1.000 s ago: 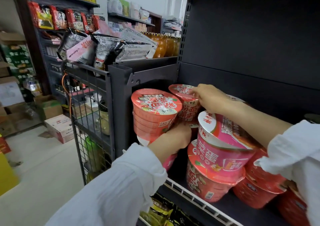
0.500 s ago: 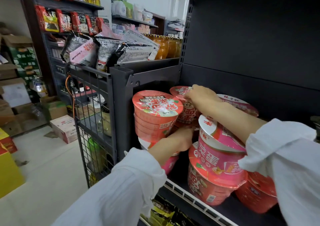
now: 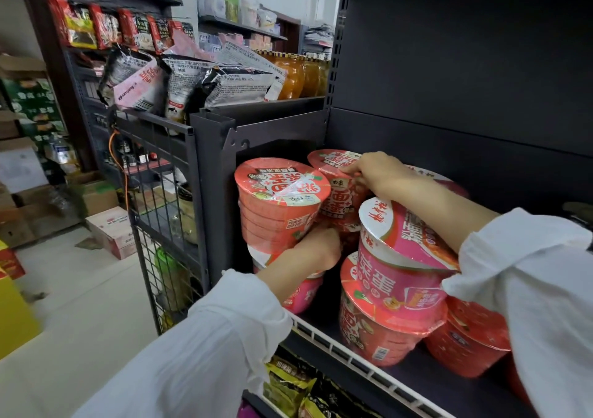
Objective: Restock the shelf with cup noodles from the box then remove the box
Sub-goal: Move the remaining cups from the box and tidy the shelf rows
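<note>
Several red and pink cup noodles stand stacked on the dark shelf [image 3: 353, 356]. My right hand [image 3: 377, 172] lies on top of the rear red cup [image 3: 337, 197], its fingers curled over the lid's edge. My left hand [image 3: 317, 249] reaches in between that cup and the front orange-red cup [image 3: 279, 205] and grips the rear cup low on its side, fingertips hidden. A pink cup [image 3: 401, 266] leans tilted on a red cup [image 3: 375, 334] under my right forearm. Another pink cup [image 3: 303, 294] sits below the orange-red one.
More red cups [image 3: 465, 343] fill the shelf's right side. A wire rack [image 3: 160, 199] with snack bags [image 3: 179, 80] stands to the left of the shelf's end panel. Cardboard boxes [image 3: 110, 230] lie on the floor at left. Packets [image 3: 288, 385] fill the shelf below.
My left hand has slid deeper in between the cups, toward the rear cup's base. The right hand stays on the rear cup's lid. The view has shifted slightly.
</note>
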Available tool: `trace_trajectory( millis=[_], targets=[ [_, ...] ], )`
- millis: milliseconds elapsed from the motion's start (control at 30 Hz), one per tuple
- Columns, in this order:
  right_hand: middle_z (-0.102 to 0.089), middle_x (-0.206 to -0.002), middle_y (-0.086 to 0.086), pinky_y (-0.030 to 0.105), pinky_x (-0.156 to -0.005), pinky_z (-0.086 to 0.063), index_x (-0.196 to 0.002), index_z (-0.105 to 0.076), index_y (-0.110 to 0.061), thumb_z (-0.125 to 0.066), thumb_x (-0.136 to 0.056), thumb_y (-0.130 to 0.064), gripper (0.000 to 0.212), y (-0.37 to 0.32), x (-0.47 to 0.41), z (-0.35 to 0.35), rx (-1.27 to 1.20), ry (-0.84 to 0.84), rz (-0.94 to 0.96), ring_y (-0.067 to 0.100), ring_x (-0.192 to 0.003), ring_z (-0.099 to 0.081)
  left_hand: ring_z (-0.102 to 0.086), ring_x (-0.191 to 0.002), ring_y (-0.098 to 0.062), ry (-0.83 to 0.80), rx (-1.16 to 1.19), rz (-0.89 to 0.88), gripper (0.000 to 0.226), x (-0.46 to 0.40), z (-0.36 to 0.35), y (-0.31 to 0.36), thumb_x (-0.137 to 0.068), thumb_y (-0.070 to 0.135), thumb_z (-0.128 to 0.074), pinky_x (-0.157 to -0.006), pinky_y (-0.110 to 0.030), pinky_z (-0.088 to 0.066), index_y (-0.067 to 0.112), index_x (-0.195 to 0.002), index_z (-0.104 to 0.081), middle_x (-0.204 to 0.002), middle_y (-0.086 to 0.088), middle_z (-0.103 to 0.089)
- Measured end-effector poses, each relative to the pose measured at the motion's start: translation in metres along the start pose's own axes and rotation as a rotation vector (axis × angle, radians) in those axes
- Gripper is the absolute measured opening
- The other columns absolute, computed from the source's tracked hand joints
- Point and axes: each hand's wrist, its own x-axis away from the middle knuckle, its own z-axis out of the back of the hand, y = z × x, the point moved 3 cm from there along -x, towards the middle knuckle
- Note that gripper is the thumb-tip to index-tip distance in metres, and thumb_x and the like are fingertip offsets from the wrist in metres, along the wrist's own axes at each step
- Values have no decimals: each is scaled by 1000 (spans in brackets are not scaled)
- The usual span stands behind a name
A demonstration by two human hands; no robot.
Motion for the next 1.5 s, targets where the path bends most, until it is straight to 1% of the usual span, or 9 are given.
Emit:
trace_trajectory(
  millis=[167, 333, 533, 767, 967, 1167, 1233, 1400, 1500],
  targets=[
    [-42, -148, 6, 33, -106, -35, -143, -41, -23, -38, -102, -21, 41, -3, 16, 5, -78, -74, 49, 27, -133, -41, -59, -108, -33, 31, 88, 32, 29, 7, 4, -1, -96, 10, -42, -92, -38, -48, 1, -115, -62, -118, -18, -63],
    [-51, -140, 3, 30, -101, -37, -136, -51, -19, -46, -98, -18, 38, -23, 38, 15, -199, 48, 146, 21, -128, -47, -52, -122, -25, 82, 197, -133, 40, 44, 31, 10, -92, 1, -40, -102, -30, -41, 8, -128, -57, -131, -9, -58],
    [-44, -145, 3, 26, -105, -31, -143, -39, -20, -60, -88, -17, 59, -74, 71, 19, -304, 119, 251, 18, -133, -40, -57, -111, -12, 88, 221, -207, 29, 110, 55, -22, -96, 10, -46, -81, -8, -36, 13, -120, -63, -122, 1, -63],
    [-31, -153, 4, 38, -112, -31, -150, -20, -29, -61, -88, -39, 74, -110, 78, -13, -226, 105, 157, 20, -140, -30, -56, -109, -22, 167, -4, -206, 27, 142, 61, -85, -97, 18, -47, -92, -37, -46, 16, -117, -64, -112, -3, -62],
    [-56, -131, 14, 30, -103, -36, -139, -47, -15, -58, -91, -11, 49, -113, 71, -15, -179, 199, 168, 28, -124, -50, -42, -122, -20, 201, -287, -254, 40, 142, 51, -75, -97, 30, -47, -93, -37, -44, 30, -137, -48, -130, -2, -45],
    [-69, -102, 7, 23, -79, -42, -119, -67, -12, -49, -88, 5, 40, -88, 75, -1, -103, 247, 146, 14, -91, -59, -52, -118, -24, 110, -171, -186, 46, 133, 53, -94, -93, 30, -55, -94, -33, -42, 15, -136, -45, -135, -6, -45],
    [-69, -107, 6, 24, -83, -44, -120, -67, -13, -49, -88, 6, 41, -83, 81, -1, -87, 238, 122, 19, -98, -62, -55, -115, -26, 113, -110, -173, 50, 131, 55, -100, -90, 37, -59, -93, -37, -44, 17, -134, -45, -134, -4, -48],
    [-57, -117, 11, 36, -88, -43, -118, -54, -11, -63, -86, -40, 45, -97, 88, -7, -126, 185, 21, 27, -110, -52, -60, -103, -25, 112, -55, -130, 50, 123, 55, -94, -85, 45, -64, -88, -36, -50, 13, -122, -53, -118, -6, -60],
    [-55, -109, 14, 39, -79, -39, -107, -47, -10, -61, -88, -40, 38, -112, 83, -13, -110, 237, 0, 35, -105, -49, -61, -100, -29, 125, -104, -133, 42, 122, 61, -85, -90, 40, -58, -82, -35, -47, 8, -117, -55, -111, -10, -61]
  ],
)
